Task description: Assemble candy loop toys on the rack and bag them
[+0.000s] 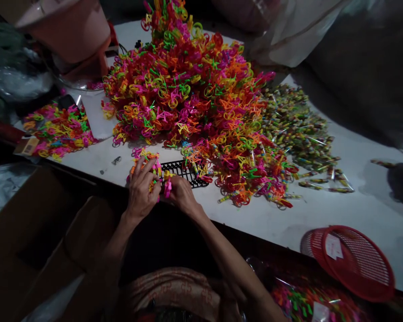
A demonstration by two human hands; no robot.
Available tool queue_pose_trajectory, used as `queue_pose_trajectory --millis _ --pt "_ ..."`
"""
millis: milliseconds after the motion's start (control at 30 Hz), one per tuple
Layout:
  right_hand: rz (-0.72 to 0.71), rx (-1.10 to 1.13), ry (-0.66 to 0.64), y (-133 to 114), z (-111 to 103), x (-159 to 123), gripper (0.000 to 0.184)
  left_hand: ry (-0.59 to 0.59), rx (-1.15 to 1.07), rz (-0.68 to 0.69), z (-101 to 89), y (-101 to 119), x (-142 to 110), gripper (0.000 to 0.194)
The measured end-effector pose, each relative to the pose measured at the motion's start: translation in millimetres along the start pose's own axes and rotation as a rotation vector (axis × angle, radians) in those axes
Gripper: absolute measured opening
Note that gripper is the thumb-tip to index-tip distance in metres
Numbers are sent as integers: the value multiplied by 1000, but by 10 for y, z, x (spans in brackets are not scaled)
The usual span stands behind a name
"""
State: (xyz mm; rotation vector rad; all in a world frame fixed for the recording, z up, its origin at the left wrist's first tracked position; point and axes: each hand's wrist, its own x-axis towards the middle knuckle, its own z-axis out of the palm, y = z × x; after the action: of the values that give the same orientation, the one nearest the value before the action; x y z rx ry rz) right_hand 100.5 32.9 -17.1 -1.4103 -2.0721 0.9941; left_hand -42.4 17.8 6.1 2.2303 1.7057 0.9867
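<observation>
My left hand (141,188) is at the table's front edge, its fingers curled over a cluster of small bright plastic pieces (157,170). Pink, yellow and orange bits stick out past the fingertips and below the thumb. Close beside it, my right hand (183,193) is closed in a pinch on a pink and yellow plastic piece (168,186); its exact shape is too small to make out. Behind both hands lies a black slotted plastic rack (179,172), partly hidden by them. A large heap of colourful plastic toy parts (188,94), some with rings, rises just beyond.
Small wrapped sticks (298,125) are piled on the right of the white table (268,228). A red mesh basket (359,264) lies tipped at the front right. A pink tub (67,31) and a smaller spread of parts (60,129) are at left, above a cardboard box (16,214).
</observation>
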Motion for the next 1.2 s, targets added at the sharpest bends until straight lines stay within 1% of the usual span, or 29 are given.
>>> queue_pose_trajectory --millis 33,100,167,233,333,367,433,500,567,600,667,733,767,833,867,900,933,967,1000,1033,1100,1133,1200 --pt "22 -92 -45 -62 -14 -2 8 8 -12 2 -3 -10 -3 10" --pt "74 -234 -118 -184 -8 7 16 21 -38 17 -13 -34 -4 17" --pt "102 -315 -146 -267 32 28 24 12 -40 35 -29 -52 2 27" --pt "96 -330 -145 -277 68 42 25 -23 -1 44 -45 -53 12 33" --pt "41 -234 -132 -154 33 -1 20 -60 87 16 -63 -24 17 32" --pt "26 -192 -113 -86 -14 -38 19 -59 107 7 -69 -17 13 31" --pt "21 -144 -20 62 -159 -135 21 -52 114 -2 -90 -23 -3 32" --pt "82 -179 113 193 -354 -225 21 -18 75 -6 -125 -62 -14 37" --pt "183 -283 210 275 -552 -267 22 58 12 -37 -169 -117 -2 42" --pt "233 -345 226 295 -635 -266 24 98 -18 -56 -190 -139 14 44" --pt "313 -458 200 300 -745 -234 27 133 -51 -76 -223 -159 62 47" --pt "359 -537 139 280 -778 -193 28 87 -39 -52 -236 -141 115 48" --pt "376 -563 119 265 -772 -179 28 46 -26 -30 -236 -123 136 49" --pt "407 -585 129 228 -728 -167 30 -10 -15 -7 -231 -88 158 49" --pt "412 -579 154 205 -694 -166 31 -2 -26 -17 -228 -78 157 49" --pt "397 -559 174 176 -653 -161 31 36 -51 -38 -225 -73 146 50" --pt "352 -523 172 142 -602 -149 31 95 -85 -65 -222 -74 128 49" --pt "282 -479 139 105 -543 -127 31 159 -119 -86 -218 -79 102 48" --pt "198 -433 78 65 -477 -92 29 206 -144 -96 -212 -85 70 46" --pt "116 -396 3 25 -406 -47 27 231 -155 -96 -203 -90 33 43" --pt "13 -364 -124 -37 -269 60 23 216 -128 -79 -176 -94 -45 35" --pt "-2 -367 -155 -53 -214 112 23 190 -97 -68 -159 -92 -81 32" --pt "-7 -366 -170 -49 -151 183 24 144 -40 -47 -121 -85 -135 28"
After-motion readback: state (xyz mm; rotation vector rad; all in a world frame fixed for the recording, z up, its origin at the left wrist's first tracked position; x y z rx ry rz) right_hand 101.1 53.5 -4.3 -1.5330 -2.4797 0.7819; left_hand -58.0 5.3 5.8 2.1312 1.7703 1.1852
